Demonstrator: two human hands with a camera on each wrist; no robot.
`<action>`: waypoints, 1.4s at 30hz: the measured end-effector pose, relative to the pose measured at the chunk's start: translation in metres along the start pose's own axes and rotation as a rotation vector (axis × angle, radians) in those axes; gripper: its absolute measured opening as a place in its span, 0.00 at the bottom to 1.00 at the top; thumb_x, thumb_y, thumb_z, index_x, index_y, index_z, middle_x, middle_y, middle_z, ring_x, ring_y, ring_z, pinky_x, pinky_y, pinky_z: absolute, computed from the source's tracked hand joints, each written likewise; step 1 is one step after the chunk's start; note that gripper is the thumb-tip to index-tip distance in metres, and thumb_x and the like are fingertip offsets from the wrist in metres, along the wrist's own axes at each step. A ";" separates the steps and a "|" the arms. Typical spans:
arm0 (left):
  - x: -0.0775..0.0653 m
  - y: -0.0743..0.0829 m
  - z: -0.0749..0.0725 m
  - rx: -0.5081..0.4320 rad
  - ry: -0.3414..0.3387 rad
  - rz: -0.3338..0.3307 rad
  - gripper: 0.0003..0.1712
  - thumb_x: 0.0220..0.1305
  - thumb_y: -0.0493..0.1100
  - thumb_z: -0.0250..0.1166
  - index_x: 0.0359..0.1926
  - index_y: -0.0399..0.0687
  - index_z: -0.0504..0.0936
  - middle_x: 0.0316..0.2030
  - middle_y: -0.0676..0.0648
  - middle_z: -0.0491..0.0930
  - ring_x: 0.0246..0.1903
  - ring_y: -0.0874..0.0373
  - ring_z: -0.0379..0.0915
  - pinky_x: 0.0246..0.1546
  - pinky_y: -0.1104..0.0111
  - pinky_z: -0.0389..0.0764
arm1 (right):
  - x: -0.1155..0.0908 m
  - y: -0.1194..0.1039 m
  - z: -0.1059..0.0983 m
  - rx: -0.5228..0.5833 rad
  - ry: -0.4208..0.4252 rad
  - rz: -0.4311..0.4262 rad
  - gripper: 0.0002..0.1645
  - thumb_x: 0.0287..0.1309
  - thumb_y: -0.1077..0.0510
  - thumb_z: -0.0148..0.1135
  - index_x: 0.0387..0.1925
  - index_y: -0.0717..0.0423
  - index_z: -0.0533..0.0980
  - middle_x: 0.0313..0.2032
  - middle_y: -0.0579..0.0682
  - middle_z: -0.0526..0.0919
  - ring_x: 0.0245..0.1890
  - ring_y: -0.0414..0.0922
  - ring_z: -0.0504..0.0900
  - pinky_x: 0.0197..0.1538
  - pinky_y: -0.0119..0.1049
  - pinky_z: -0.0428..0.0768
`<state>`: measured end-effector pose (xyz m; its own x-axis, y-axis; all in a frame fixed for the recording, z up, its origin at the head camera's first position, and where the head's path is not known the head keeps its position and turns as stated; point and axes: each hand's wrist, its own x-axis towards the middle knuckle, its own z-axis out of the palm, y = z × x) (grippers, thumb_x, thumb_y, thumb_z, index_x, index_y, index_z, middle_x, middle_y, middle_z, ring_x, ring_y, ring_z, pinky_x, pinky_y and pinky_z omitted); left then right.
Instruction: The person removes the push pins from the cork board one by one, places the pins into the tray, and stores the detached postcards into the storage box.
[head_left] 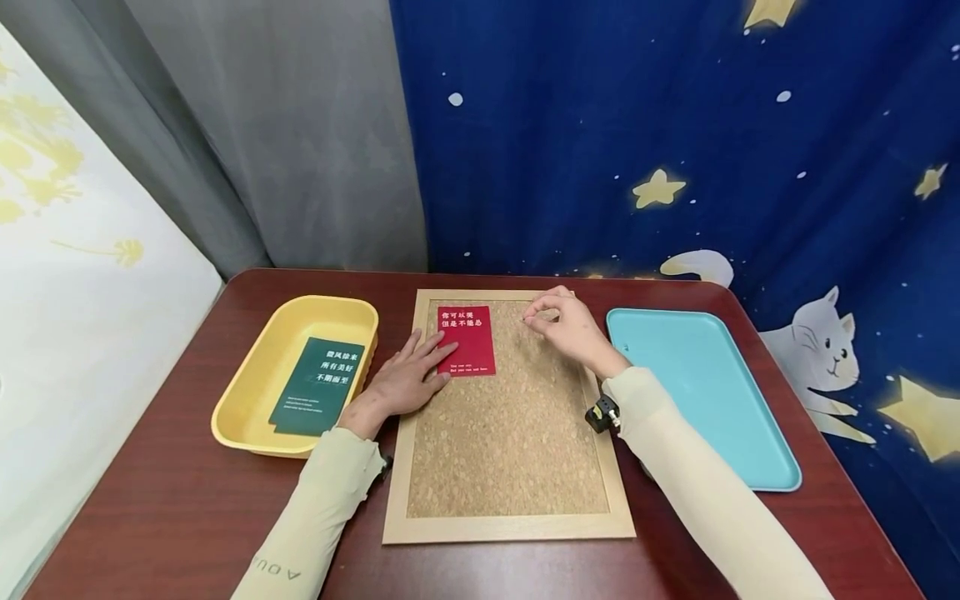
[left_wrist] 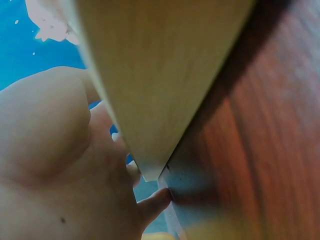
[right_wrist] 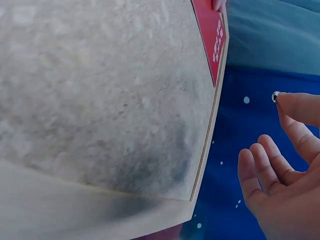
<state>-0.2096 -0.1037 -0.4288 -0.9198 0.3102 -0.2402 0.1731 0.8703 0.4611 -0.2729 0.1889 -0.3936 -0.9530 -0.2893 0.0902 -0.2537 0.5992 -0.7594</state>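
Note:
A red card (head_left: 474,337) with white lettering lies on the upper left of a wood-framed cork board (head_left: 510,450). My left hand (head_left: 403,382) rests with spread fingers across the board's left frame, its fingertips on the card's left part. Over the upper right of the cork, my right hand (head_left: 570,332) is raised, thumb and index finger pinching a small silver thumbtack (right_wrist: 275,96). In the right wrist view its other fingers are loosely bent, away from the tack. The left wrist view shows my palm beside the frame's edge (left_wrist: 160,75).
A yellow basin (head_left: 251,408) to the left holds dark green cards (head_left: 318,387) with white lettering. On the right lies a light blue tray (head_left: 697,375), with a tiny dark piece near its upper left corner. Curtains hang behind the dark red table (head_left: 180,508).

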 end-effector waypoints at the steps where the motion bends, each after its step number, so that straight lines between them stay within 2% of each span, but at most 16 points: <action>1: -0.001 0.000 0.001 -0.001 0.000 0.000 0.37 0.77 0.53 0.56 0.82 0.61 0.58 0.85 0.46 0.47 0.85 0.39 0.28 0.79 0.32 0.47 | -0.002 0.002 0.000 -0.001 0.006 0.000 0.05 0.68 0.58 0.67 0.40 0.56 0.86 0.54 0.53 0.80 0.61 0.52 0.76 0.57 0.45 0.79; 4: -0.001 -0.001 0.003 0.004 0.002 0.006 0.37 0.77 0.53 0.56 0.82 0.60 0.58 0.85 0.46 0.47 0.85 0.39 0.29 0.79 0.32 0.47 | -0.004 0.007 0.001 -0.012 0.018 -0.001 0.05 0.67 0.59 0.68 0.40 0.56 0.86 0.55 0.53 0.81 0.62 0.52 0.76 0.59 0.47 0.79; 8: 0.000 -0.003 0.005 0.004 -0.002 0.001 0.37 0.77 0.53 0.56 0.82 0.60 0.58 0.85 0.45 0.46 0.85 0.39 0.27 0.79 0.32 0.46 | -0.006 0.010 -0.004 -0.001 0.020 0.012 0.05 0.67 0.58 0.68 0.41 0.56 0.86 0.55 0.52 0.80 0.58 0.50 0.78 0.53 0.42 0.81; 12: 0.001 -0.004 0.005 0.001 -0.003 0.002 0.37 0.77 0.54 0.56 0.82 0.60 0.57 0.85 0.46 0.46 0.85 0.39 0.27 0.79 0.32 0.46 | -0.008 0.011 -0.014 0.043 0.038 0.029 0.07 0.68 0.58 0.68 0.43 0.56 0.86 0.56 0.53 0.79 0.59 0.51 0.78 0.53 0.40 0.80; 19: 0.001 -0.002 0.002 0.005 0.005 0.002 0.37 0.77 0.53 0.56 0.82 0.61 0.58 0.85 0.47 0.46 0.85 0.40 0.28 0.79 0.32 0.46 | -0.014 0.020 -0.027 0.032 0.052 0.055 0.10 0.69 0.56 0.67 0.45 0.57 0.86 0.55 0.54 0.79 0.53 0.54 0.75 0.52 0.42 0.70; 28: 0.001 -0.002 0.003 0.002 -0.006 -0.001 0.37 0.77 0.53 0.56 0.82 0.62 0.57 0.85 0.47 0.45 0.85 0.40 0.27 0.79 0.32 0.46 | -0.030 0.035 -0.035 0.030 0.027 0.115 0.12 0.71 0.54 0.65 0.48 0.57 0.85 0.59 0.52 0.78 0.62 0.54 0.76 0.62 0.53 0.75; 33: 0.003 -0.002 0.002 0.018 -0.001 0.005 0.37 0.77 0.54 0.55 0.82 0.62 0.57 0.85 0.47 0.46 0.85 0.40 0.28 0.79 0.33 0.47 | -0.034 0.040 -0.044 0.034 0.051 0.121 0.12 0.71 0.54 0.65 0.48 0.58 0.85 0.58 0.54 0.78 0.59 0.56 0.76 0.62 0.51 0.74; 36: 0.004 -0.001 0.001 0.023 0.006 0.010 0.36 0.78 0.54 0.55 0.82 0.61 0.58 0.85 0.46 0.47 0.85 0.40 0.28 0.79 0.33 0.48 | -0.038 0.044 -0.048 0.035 0.062 0.137 0.12 0.71 0.54 0.66 0.48 0.59 0.84 0.57 0.55 0.79 0.57 0.54 0.75 0.61 0.48 0.72; 42: 0.002 -0.002 0.002 0.008 0.001 0.001 0.36 0.78 0.54 0.55 0.82 0.62 0.58 0.85 0.48 0.46 0.85 0.41 0.27 0.80 0.33 0.47 | -0.045 0.055 -0.054 0.025 0.051 0.158 0.13 0.72 0.53 0.65 0.49 0.59 0.84 0.58 0.55 0.79 0.58 0.52 0.76 0.60 0.49 0.72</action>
<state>-0.2114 -0.1040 -0.4325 -0.9200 0.3110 -0.2386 0.1774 0.8731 0.4542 -0.2531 0.2746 -0.4045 -0.9880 -0.1542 0.0005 -0.0964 0.6150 -0.7826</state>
